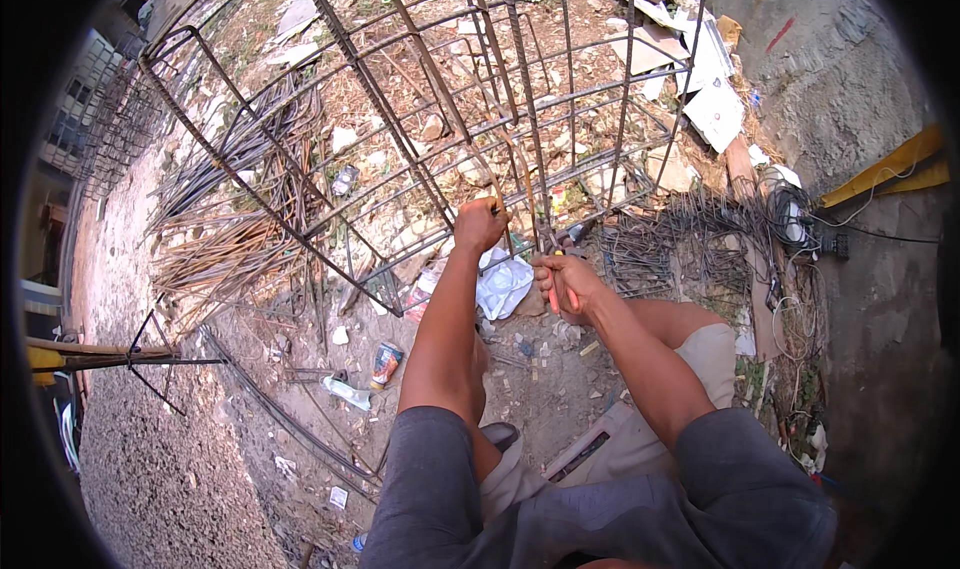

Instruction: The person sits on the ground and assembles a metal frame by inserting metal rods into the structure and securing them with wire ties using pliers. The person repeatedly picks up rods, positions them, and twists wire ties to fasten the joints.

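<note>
A cage of steel reinforcing bars [352, 61] stands in front of me, its long ribbed bars crossed by thinner square hoops. My left hand [480, 225] is closed in a fist at the cage's near side, around what looks like thin rusty wire [494, 177] curving up from it. Just to the right and slightly nearer, my right hand [567, 283] grips pliers [554, 297] with red and yellow handles. Their dark jaws point up beside an upright bar of the cage; whether they bite on anything is too small to tell.
Loose bars [230, 254] lie heaped on the left, and tangled wire [660, 244] on the right. A white plastic bag [503, 287] lies below my hands. Broken white boards [715, 114] lie at the far right. A yellow strip [890, 174] juts from the right edge. Rubble covers the ground.
</note>
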